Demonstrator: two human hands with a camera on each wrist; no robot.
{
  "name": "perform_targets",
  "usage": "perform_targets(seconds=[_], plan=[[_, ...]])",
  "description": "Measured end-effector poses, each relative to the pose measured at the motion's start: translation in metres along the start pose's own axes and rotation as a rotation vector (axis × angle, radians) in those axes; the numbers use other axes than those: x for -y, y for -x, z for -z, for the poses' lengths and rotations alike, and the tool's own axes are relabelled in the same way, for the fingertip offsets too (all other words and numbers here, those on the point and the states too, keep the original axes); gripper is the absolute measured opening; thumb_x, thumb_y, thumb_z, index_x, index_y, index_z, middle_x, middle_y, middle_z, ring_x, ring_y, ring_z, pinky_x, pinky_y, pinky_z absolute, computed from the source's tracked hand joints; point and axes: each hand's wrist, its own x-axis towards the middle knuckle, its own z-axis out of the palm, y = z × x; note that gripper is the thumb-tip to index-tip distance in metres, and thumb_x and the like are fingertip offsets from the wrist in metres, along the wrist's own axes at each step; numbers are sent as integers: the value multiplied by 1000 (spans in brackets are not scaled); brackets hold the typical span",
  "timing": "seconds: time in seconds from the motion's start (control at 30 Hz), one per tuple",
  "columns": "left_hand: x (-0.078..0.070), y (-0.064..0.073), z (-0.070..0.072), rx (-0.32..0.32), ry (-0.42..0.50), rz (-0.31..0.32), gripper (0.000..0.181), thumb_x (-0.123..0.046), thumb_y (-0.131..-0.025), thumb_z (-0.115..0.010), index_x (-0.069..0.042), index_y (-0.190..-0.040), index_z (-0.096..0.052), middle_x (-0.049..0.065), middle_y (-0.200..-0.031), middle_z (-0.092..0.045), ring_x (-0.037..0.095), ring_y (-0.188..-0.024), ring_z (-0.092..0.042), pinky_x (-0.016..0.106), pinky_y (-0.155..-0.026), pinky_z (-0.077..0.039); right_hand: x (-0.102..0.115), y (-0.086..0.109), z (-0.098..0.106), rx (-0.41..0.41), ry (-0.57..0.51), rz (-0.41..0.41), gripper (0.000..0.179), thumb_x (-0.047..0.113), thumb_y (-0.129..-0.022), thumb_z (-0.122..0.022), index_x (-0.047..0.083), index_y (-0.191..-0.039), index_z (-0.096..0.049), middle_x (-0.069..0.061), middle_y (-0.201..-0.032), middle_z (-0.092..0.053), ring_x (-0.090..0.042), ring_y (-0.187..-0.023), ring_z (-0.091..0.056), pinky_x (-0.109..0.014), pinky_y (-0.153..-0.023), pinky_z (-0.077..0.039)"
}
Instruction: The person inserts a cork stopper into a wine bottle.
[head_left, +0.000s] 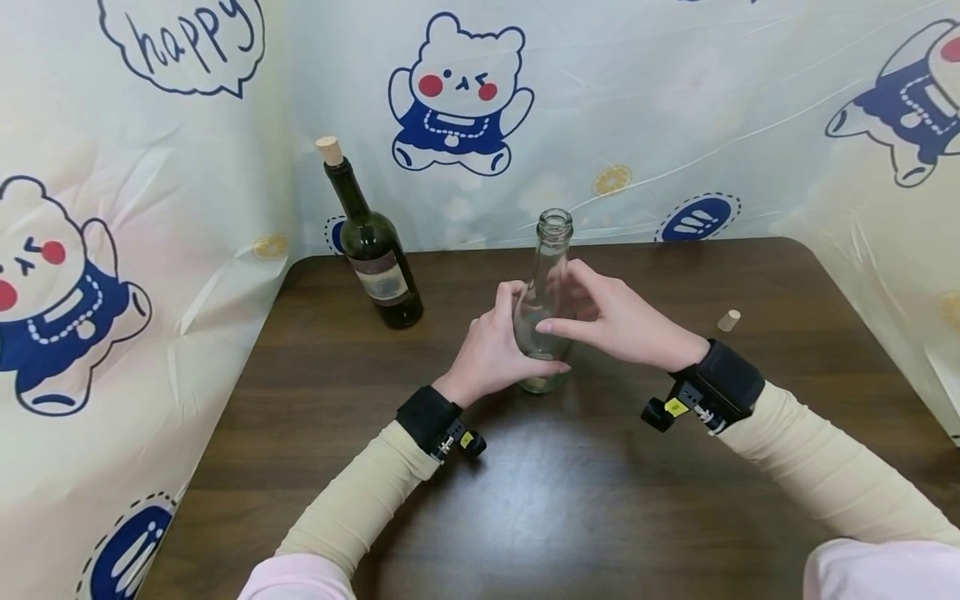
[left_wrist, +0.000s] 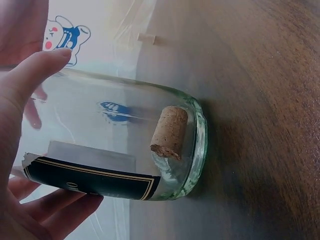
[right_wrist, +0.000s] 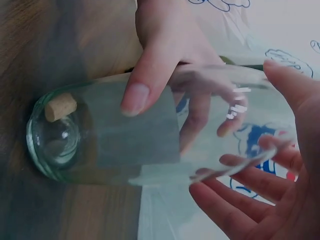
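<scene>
Both hands are around a clear glass bottle [head_left: 553,242] with an uncapped mouth, its base close to the table. My left hand [head_left: 495,350] grips the lower body from the left, thumb across the near side. From the right, my right hand [head_left: 622,317] holds it higher up between thumb and fingers. Inside the bottle a cork [left_wrist: 170,131] leans near the base, also seen in the right wrist view. A dark label [left_wrist: 90,177] with gold lines wraps part of the glass.
A green wine bottle [head_left: 375,242] with a cork [head_left: 328,150] in its neck stands at the back left of the brown table [head_left: 315,467]. A loose cork [head_left: 728,321] lies on the right. Patterned cloth [head_left: 337,67] hangs behind and at the sides.
</scene>
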Motion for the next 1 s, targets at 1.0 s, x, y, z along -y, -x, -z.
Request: perform_targets(seconds=[1.0], plan=[[-1, 1, -2, -16, -30, 20, 109, -63, -62, -87, -17, -143, -30, 2, -129, -69, 20, -102, -69, 42, -82, -56, -85, 51, 91, -101, 340, -344, 73, 62, -89, -64, 2, -131, -63, -27, -126, -68, -43, -110, -67, -61, -86, -55]])
